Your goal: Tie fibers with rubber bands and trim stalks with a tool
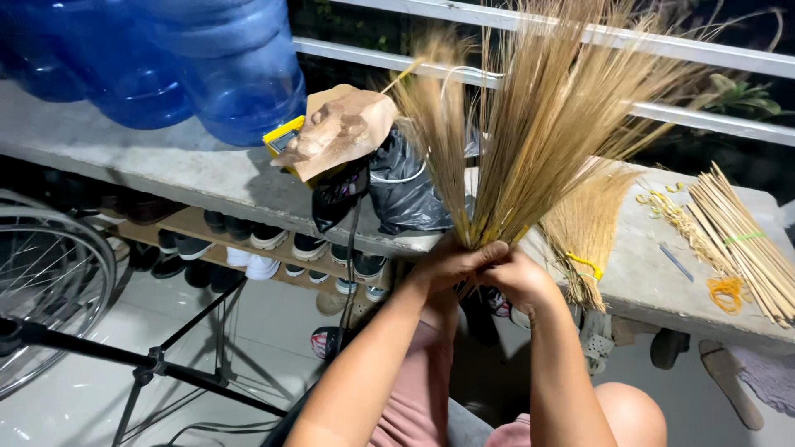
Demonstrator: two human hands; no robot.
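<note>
Both hands clamp one bundle of dry grass stalks above the table edge.
Left to right: blue water jugs (240, 74) on the table (166, 170); left hand (451, 263) clenched around the base of the grass bundle (530, 124); right hand (517, 277) gripping the same base; a tied grass bundle (584, 236) and thin sticks (745, 240) lie on the table.

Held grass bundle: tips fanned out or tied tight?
Fanned out. The grass bundle is pinched at its base by the left hand and right hand; the tips splay wide above.
</note>
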